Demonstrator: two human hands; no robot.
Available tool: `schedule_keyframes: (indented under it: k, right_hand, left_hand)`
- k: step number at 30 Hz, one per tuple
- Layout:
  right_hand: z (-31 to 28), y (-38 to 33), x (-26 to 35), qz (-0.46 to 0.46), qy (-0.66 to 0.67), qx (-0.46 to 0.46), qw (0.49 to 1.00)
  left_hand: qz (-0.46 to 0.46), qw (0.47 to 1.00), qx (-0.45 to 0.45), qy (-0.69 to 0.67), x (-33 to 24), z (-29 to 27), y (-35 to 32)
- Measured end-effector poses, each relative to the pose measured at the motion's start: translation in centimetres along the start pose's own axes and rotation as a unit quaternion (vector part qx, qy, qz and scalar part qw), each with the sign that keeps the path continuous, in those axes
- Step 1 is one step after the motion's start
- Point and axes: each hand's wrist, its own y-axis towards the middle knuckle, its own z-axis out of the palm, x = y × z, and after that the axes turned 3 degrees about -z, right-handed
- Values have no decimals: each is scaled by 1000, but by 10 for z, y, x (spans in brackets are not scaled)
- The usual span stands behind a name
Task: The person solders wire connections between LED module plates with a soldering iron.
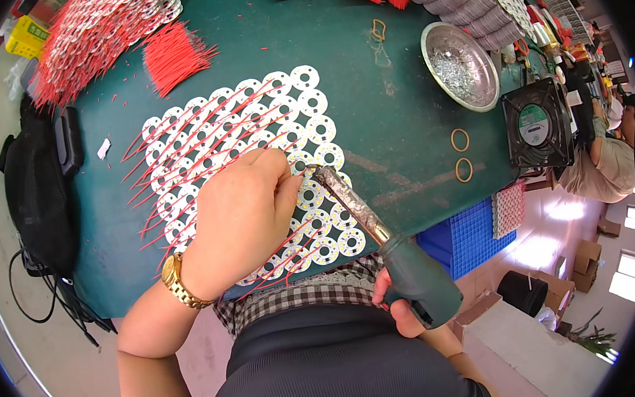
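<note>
Round white circuit boards (321,129) with dark centre holes lie in a close grid on the green table. Thin red wires (179,144) run across many of them toward the left. My left hand (247,204) is closed in a pinch over the middle of the grid; whatever lies between its fingertips is hidden. In my right hand (397,308) is a soldering iron (421,280) with a dark green handle, gripped from below. Its dark, crusted metal barrel slants up and left, the tip close to my left fingertips at one of the boards.
Behind the grid lies a bundle of red wires (174,59) beside a large heap of wired boards (100,36). A metal bowl (464,67) with silvery bits stands at right, near a black fan (537,125). Two rubber bands (463,170) and a black bag (41,190) flank the grid.
</note>
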Motion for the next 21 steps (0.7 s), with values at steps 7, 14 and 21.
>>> schedule_keyframes:
  k: [7, 14, 21]
  right_hand:
    - [6, 0, -7, -40, -10, -52, 998]
    - [6, 0, -5, -26, -170, -58, 983]
    - [6, -13, -9, -17, 26, -64, 997]
  left_hand:
    - [7, 1000, -2, 9, 0, 1, 1]
    - [7, 1000, -3, 19, 0, 1, 1]
    - [7, 1000, -4, 17, -1, 2, -1]
